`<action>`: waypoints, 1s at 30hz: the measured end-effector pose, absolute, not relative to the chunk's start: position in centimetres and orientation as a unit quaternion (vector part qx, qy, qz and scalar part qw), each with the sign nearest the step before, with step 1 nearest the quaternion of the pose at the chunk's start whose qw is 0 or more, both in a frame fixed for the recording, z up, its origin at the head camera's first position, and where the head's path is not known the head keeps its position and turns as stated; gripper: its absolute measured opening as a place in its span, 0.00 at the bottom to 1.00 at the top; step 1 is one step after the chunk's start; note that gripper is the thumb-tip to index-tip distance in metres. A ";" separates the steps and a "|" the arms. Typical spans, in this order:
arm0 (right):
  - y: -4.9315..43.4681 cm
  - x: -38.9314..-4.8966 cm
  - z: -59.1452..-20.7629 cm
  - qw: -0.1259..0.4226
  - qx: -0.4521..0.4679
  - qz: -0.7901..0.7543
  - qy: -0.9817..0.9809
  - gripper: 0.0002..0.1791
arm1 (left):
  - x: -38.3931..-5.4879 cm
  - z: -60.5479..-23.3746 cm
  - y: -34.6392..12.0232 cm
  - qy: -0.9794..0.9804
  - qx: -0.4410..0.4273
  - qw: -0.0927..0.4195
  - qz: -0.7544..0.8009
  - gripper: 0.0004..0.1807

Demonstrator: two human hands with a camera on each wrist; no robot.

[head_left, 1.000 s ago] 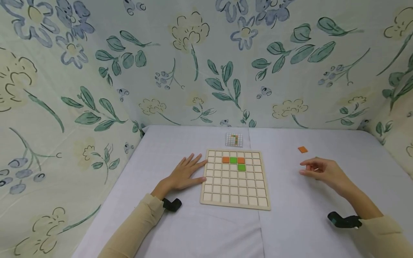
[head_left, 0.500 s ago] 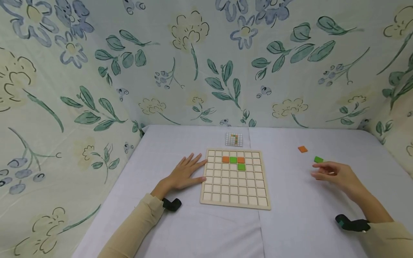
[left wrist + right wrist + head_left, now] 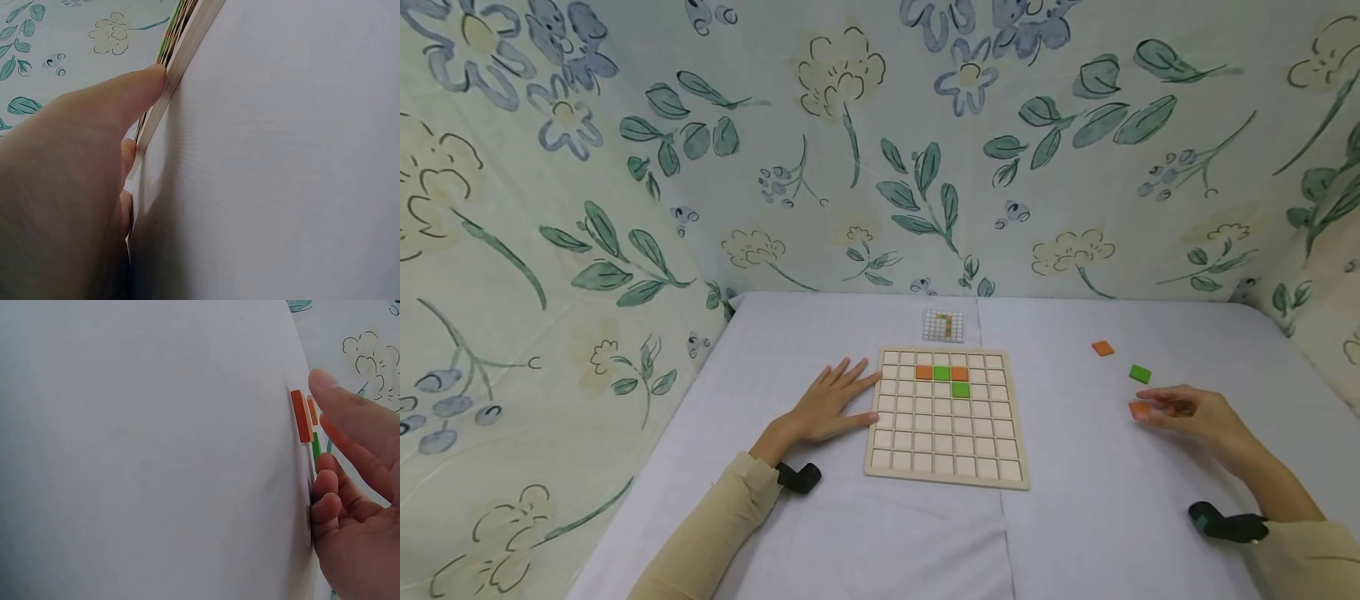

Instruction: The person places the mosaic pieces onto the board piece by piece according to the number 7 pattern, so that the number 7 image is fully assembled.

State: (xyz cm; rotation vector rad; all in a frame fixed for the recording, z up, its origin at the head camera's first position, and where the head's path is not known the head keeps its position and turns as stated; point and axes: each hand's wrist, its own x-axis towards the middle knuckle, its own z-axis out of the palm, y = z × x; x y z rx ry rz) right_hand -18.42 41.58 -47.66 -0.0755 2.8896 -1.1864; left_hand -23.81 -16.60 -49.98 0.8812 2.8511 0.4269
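Note:
My left hand (image 3: pixel 831 404) lies flat with spread fingers, its thumb and fingertips at the left edge of the square wooden grid board (image 3: pixel 917 454). In the left wrist view the thumb (image 3: pixel 134 90) touches the board's side (image 3: pixel 178 72). On the board, an orange, a green (image 3: pixel 942 373) and an orange tile form a row, with a green tile (image 3: pixel 960 390) below the right one. My right hand (image 3: pixel 1202 421) is close over the table, fingers loosely bent, at an orange tile (image 3: pixel 1139 411). In the right wrist view its thumb (image 3: pixel 350 406) stands apart from that orange tile (image 3: pixel 301 417).
Beyond the right hand lie a green tile (image 3: pixel 1140 373) and another orange tile (image 3: pixel 1102 348). A small pattern card (image 3: pixel 943 325) with a coloured grid sits behind the board. White cloth covers the table (image 3: pixel 917 542), and flowered fabric (image 3: pixel 880 208) hangs behind it.
My right hand has moved rightward and slightly toward me. First the green tile, then the nearer orange tile came into view beside its fingers. The left hand and board stay put.

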 end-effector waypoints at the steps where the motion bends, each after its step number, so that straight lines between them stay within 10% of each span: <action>1: 41.6 -18.4 -47.7 0.010 -0.023 -0.378 0.926 0.31 | -23.8 -50.0 -16.6 0.944 0.291 0.065 0.140 0.43; 30: 41.6 -18.8 -48.2 -0.051 -0.098 -0.317 0.942 0.16 | -23.6 -49.6 -16.5 0.943 0.296 0.059 0.144 0.43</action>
